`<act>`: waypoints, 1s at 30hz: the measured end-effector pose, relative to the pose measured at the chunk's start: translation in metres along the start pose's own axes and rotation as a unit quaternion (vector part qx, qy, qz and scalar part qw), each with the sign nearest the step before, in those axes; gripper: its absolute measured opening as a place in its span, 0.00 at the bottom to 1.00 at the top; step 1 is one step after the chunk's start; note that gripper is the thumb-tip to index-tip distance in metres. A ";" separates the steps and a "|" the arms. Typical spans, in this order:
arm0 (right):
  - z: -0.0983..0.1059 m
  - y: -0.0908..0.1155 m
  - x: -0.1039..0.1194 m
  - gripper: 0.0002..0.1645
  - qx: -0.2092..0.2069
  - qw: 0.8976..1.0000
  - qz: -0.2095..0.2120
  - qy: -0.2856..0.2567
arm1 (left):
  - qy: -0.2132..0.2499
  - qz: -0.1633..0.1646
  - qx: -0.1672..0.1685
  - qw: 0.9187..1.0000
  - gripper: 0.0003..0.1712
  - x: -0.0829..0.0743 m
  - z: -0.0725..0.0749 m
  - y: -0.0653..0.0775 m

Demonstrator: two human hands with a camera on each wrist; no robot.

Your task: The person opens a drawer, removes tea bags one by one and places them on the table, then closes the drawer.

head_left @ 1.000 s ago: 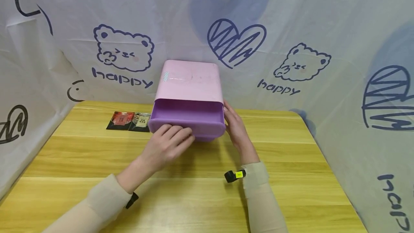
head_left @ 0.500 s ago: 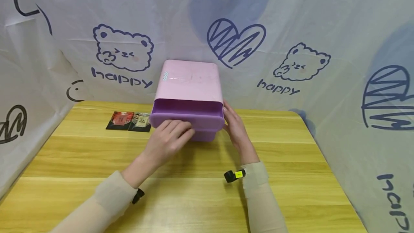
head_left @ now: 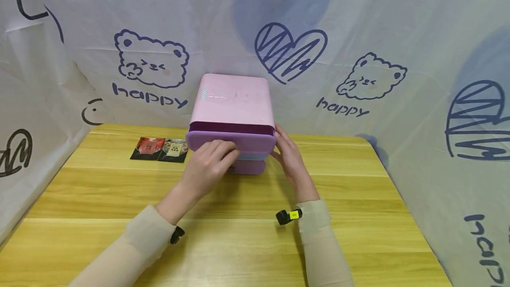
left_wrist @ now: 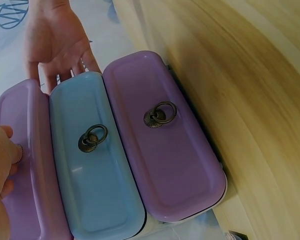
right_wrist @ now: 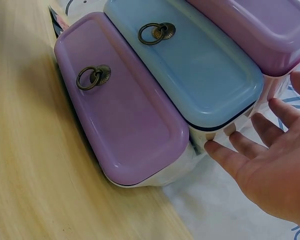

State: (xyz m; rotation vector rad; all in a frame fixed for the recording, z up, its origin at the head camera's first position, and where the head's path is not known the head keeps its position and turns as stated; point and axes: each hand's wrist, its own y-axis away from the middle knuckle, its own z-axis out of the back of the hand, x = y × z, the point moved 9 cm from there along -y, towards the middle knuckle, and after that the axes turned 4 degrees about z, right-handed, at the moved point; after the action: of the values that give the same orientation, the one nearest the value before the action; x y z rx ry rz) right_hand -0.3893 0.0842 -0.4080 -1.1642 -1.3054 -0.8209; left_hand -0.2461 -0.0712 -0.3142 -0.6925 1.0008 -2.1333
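Note:
A small pink cabinet (head_left: 235, 98) stands on the table against the back wall. Its top purple drawer (head_left: 255, 141) sticks out slightly, with a dark gap above its front. My left hand (head_left: 209, 165) has curled fingers at that front, pinching its ring pull (left_wrist: 20, 153), which the fingers mostly hide. Below, a blue drawer (left_wrist: 92, 185) and a lower purple drawer (left_wrist: 170, 155) sit closed, each with a bronze ring pull. My right hand (head_left: 292, 160) rests against the cabinet's right side, fingers extended, as the right wrist view shows.
Two dark packets, one with a red label (head_left: 148, 148) and one with a cream label (head_left: 174, 150), lie left of the cabinet. The wooden table (head_left: 247, 238) meets patterned cloth walls (head_left: 223, 21) at the back and sides.
The top purple drawer has slid back into the cabinet, from well out to nearly closed, with my left hand moving along at its front. My right hand has stayed at the side.

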 end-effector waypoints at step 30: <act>-0.005 0.003 0.008 0.29 0.016 1.000 -0.001 -0.007 | 0.008 0.078 0.010 0.997 0.12 0.027 -0.019 -0.011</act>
State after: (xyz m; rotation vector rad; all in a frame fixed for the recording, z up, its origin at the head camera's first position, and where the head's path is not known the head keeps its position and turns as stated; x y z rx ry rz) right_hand -0.3835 0.0811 -0.4004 -1.1464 -1.3267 -0.7917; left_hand -0.2799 -0.0774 -0.3117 -0.5709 1.0073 -2.0129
